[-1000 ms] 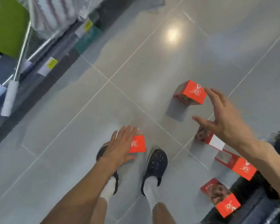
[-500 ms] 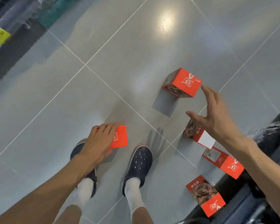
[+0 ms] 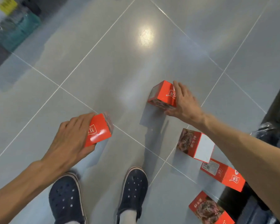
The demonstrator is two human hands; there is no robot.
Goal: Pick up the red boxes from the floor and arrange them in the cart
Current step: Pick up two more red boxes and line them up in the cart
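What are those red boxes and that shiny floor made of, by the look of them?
The red boxes look like thin printed cardboard with a glossy coat: sharp folded edges, light sheen. The floor seems to be polished grey tile: grout lines, mirrored lamp glare.

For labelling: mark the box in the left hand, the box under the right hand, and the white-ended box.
Left-hand box (image 3: 98, 130), head view, red face.
Right-hand box (image 3: 163, 92), head view, red top.
White-ended box (image 3: 204, 147), head view, white end.

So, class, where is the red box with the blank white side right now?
On the tiled floor, right of centre, beneath the right forearm and beside another red box.
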